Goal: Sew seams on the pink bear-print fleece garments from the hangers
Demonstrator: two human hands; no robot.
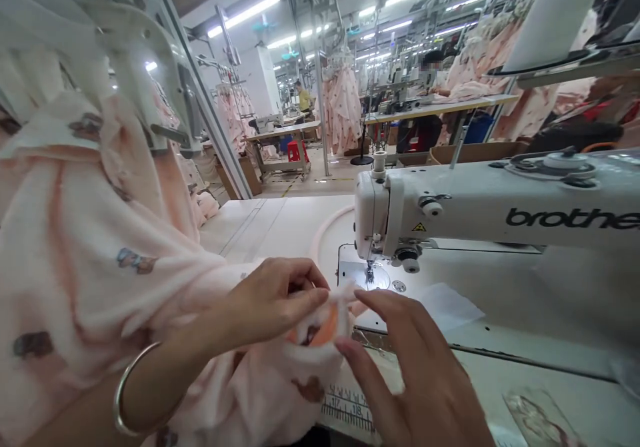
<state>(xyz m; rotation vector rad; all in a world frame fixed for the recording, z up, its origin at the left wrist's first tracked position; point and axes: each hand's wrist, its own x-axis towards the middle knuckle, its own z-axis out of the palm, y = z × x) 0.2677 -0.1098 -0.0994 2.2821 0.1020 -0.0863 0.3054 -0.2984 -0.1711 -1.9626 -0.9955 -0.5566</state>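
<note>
A pale pink fleece garment (250, 394) printed with small brown and blue figures hangs at the left and bunches in front of the sewing machine (480, 200). My left hand (277, 300), a silver bangle at its wrist, pinches the garment's edge near an opening with orange showing inside. Opposite it, my right hand (415, 360) has thumb and index finger on the other side of that edge, the cloth between their tips. Both hands are just in front of the needle and presser foot (370, 272), apart from them. My left hand's lower fingers are partly hidden.
A pink strip (330, 224) curves across the white table (270, 224) behind the needle. A thin white piece (450, 306) lies right of it. A printed ruler (350, 407) runs along the front. Metal posts, hanging garments (343, 100) and a co-worker (303, 97) are farther back.
</note>
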